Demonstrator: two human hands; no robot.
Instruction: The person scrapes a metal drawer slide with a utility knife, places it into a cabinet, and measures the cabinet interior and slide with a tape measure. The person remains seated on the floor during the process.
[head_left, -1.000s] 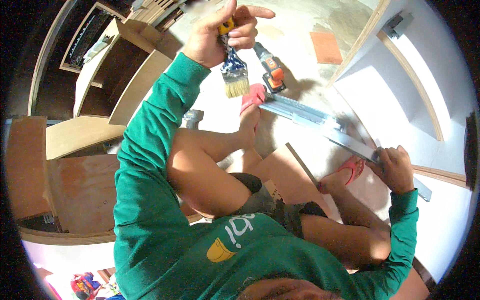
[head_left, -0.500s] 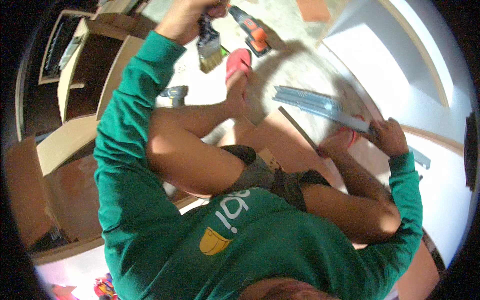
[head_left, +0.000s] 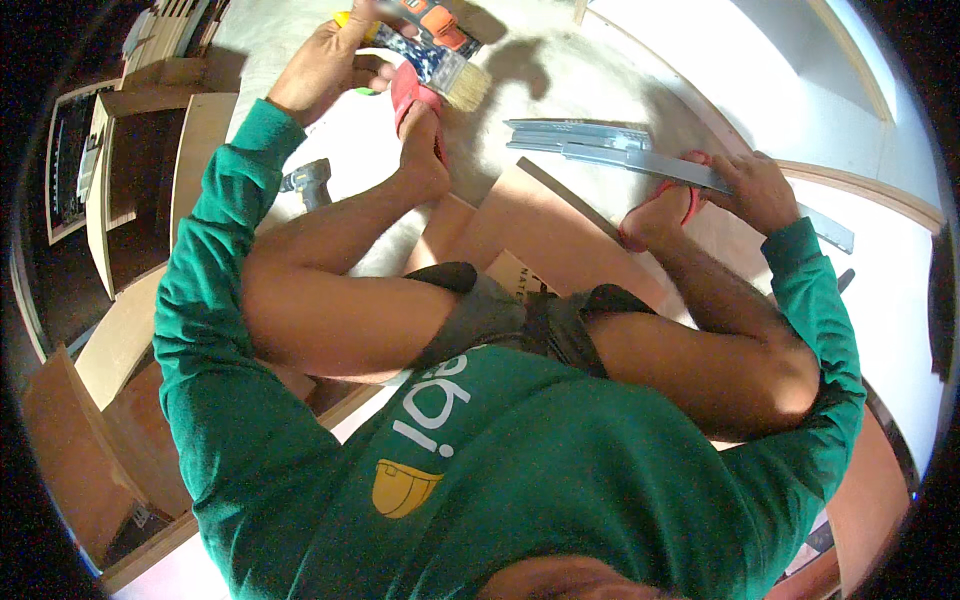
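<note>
My left hand (head_left: 320, 65) is closed on a paintbrush (head_left: 431, 67) with a yellow-tipped, blue patterned handle and pale bristles, held up at the top over an orange-and-black power tool (head_left: 435, 22). A red sandal (head_left: 413, 87) on my left foot shows beneath the brush. My right hand (head_left: 755, 190) grips a long galvanized drawer slide (head_left: 595, 147), whose far end points leftward above a plywood board (head_left: 525, 205) between my bent legs. A grey-and-yellow drill (head_left: 308, 184) rests on the floor beside my left leg.
Plywood cabinet carcasses and panels (head_left: 140, 200) stand along the left. A white cabinet (head_left: 760, 70) with plywood edges fills the upper right, and a white panel (head_left: 875, 300) lies at the right. A cardboard piece (head_left: 507, 277) is under me.
The brush in my left hand has moved up and left across the view and tilted more sideways. Feet, tools and slide appear higher and farther left, apparently with a head movement.
</note>
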